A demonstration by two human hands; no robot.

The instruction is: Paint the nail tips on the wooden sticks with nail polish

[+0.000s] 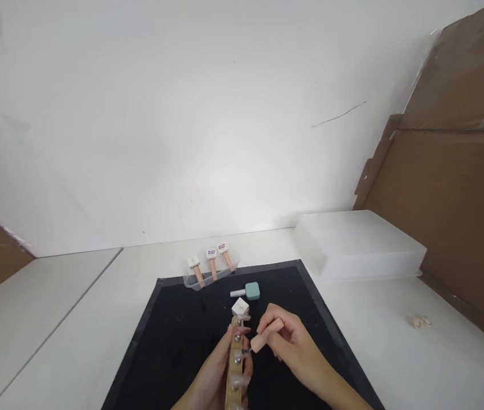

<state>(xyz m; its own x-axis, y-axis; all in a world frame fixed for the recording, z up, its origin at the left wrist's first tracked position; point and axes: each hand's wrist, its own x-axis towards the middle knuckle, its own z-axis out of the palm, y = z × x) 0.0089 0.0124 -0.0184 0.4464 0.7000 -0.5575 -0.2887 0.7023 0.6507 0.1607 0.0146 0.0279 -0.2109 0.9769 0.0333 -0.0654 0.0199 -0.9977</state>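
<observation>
Left hand (pixel 213 371): wrapped round a narrow wooden bar (pixel 233 378)
Nail tips (pixel 238 382): glossy, mostly clear, one pink; metallic studs, along bar
Right hand (pixel 294 340): pinching a peach cylindrical brush cap (pixel 261 341), brush at a clear tip
Black mat (pixel 169 330): flat, beneath both hands
White bottle (pixel 240 307): angular, by bar's far end
Teal bottle (pixel 252 291): rounded-square, lying
Tray (pixel 191 282): clear plastic, three peach-capped bottles (pixel 212 254)

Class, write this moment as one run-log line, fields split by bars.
left hand: wooden strip with nail tips | right hand: pink-handled brush at one tip | black mat: green bottle | clear tray: three bottles
</observation>
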